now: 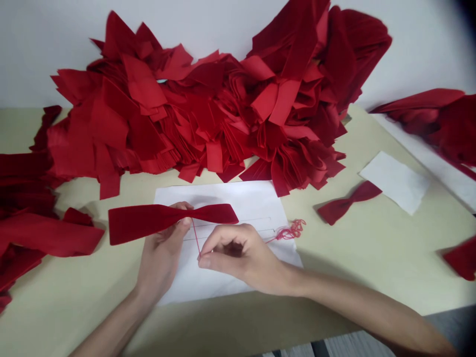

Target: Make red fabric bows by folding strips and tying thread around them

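My left hand (163,250) pinches a dark red velvet strip (143,222) at its gathered waist, thumb in front and fingers behind. The strip is held level above a white sheet of paper (208,280) with ruled lines. From the pinched waist a red thread (196,237) runs down, taut, to my right hand (238,255). Thumb and forefinger of that hand are closed on the thread. Past the right hand, a loose tangle of red thread (292,230) lies at the paper's right edge.
A big heap of red fabric strips (208,109) fills the back of the table (323,317). More red strips (48,233) lie at the left. On the right are a gathered red bow (347,202), a small white paper (396,181) and another fabric pile (442,121).
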A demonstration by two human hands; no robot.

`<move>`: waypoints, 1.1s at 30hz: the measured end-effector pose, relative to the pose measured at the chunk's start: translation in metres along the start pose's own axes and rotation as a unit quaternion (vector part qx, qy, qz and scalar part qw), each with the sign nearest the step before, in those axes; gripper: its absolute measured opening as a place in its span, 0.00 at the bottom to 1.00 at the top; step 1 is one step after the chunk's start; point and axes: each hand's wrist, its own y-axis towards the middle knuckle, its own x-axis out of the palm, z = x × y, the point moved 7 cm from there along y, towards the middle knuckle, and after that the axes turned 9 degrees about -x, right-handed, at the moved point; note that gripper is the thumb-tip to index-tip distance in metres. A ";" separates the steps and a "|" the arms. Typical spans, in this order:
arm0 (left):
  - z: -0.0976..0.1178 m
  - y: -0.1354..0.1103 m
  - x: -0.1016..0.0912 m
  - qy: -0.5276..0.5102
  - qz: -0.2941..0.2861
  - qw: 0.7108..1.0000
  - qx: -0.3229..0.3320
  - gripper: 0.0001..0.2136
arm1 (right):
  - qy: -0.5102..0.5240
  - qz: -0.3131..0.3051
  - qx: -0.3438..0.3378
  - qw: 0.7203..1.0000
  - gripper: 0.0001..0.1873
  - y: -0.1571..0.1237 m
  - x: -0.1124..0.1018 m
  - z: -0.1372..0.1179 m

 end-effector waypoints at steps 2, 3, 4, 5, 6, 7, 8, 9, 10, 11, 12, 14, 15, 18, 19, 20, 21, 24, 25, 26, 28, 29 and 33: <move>-0.001 0.000 0.003 0.007 -0.014 1.000 -0.013 0.08 | -0.050 0.003 -0.017 0.999 0.09 0.001 -0.004 -0.011; -0.003 0.000 0.005 0.012 -0.024 0.999 -0.023 0.08 | -0.078 0.007 -0.028 0.997 0.08 0.001 -0.007 -0.016; -0.004 -0.001 0.007 0.015 -0.035 0.999 -0.030 0.08 | -0.104 0.014 -0.039 0.994 0.07 0.002 -0.011 -0.020; -0.005 -0.002 0.010 0.018 -0.046 0.998 -0.036 0.08 | -0.127 0.023 -0.050 0.990 0.07 0.003 -0.015 -0.024; -0.006 -0.002 0.012 0.024 -0.056 0.997 -0.040 0.08 | -0.143 0.032 -0.059 0.987 0.07 0.004 -0.020 -0.027; -0.007 -0.003 0.013 0.032 -0.064 0.996 -0.044 0.08 | -0.153 0.040 -0.063 0.985 0.08 0.006 -0.024 -0.028; -0.008 -0.003 0.014 0.044 -0.068 0.995 -0.050 0.07 | -0.158 0.047 -0.067 0.984 0.09 0.007 -0.029 -0.029; -0.010 -0.004 0.015 0.058 -0.072 0.994 -0.056 0.06 | -0.158 0.054 -0.067 0.984 0.09 0.009 -0.033 -0.029; -0.011 -0.004 0.015 0.074 -0.072 0.993 -0.062 0.06 | -0.156 0.060 -0.066 0.984 0.10 0.011 -0.037 -0.028; -0.012 -0.004 0.015 0.088 -0.071 0.991 -0.066 0.07 | -0.153 0.067 -0.065 0.984 0.10 0.012 -0.041 -0.028; -0.012 -0.005 0.016 0.099 -0.071 0.990 -0.065 0.07 | -0.152 0.074 -0.064 0.984 0.10 0.014 -0.044 -0.028; -0.012 -0.006 0.016 0.111 -0.078 0.989 -0.060 0.08 | -0.152 0.087 -0.065 0.982 0.11 0.017 -0.050 -0.028; -0.012 -0.006 0.017 0.113 -0.082 0.988 -0.059 0.08 | -0.154 0.091 -0.066 0.982 0.11 0.018 -0.052 -0.027; -0.014 -0.008 0.018 0.109 -0.091 0.987 -0.077 0.08 | -0.175 0.088 -0.071 0.978 0.10 0.023 -0.059 -0.024; -0.015 -0.008 0.018 0.106 -0.090 0.987 -0.080 0.08 | -0.193 0.082 -0.068 0.975 0.10 0.024 -0.061 -0.021; -0.015 -0.008 0.017 0.105 -0.087 0.987 -0.080 0.08 | -0.218 0.074 -0.066 0.971 0.10 0.026 -0.063 -0.019; -0.015 -0.008 0.017 0.105 -0.085 0.988 -0.078 0.08 | -0.250 0.067 -0.067 0.964 0.09 0.026 -0.065 -0.017; -0.017 -0.007 0.016 0.121 -0.079 0.986 -0.083 0.09 | -0.370 0.079 -0.121 0.918 0.10 0.025 -0.067 -0.022; -0.018 -0.007 0.016 0.130 -0.078 0.984 -0.089 0.09 | -0.398 0.089 -0.152 0.900 0.15 0.023 -0.065 -0.028; -0.019 -0.007 0.015 0.138 -0.075 0.983 -0.093 0.09 | -0.411 0.091 -0.178 0.889 0.18 0.020 -0.062 -0.032; -0.020 -0.007 0.015 0.143 -0.070 0.982 -0.098 0.10 | -0.394 0.052 -0.193 0.897 0.18 0.018 -0.049 -0.034; -0.020 -0.007 0.015 0.140 -0.071 0.983 -0.099 0.10 | -0.373 0.021 -0.180 0.910 0.17 0.017 -0.043 -0.032; -0.021 -0.007 0.016 0.126 -0.080 0.984 -0.097 0.09 | -0.320 -0.023 -0.104 0.941 0.18 0.016 -0.030 -0.018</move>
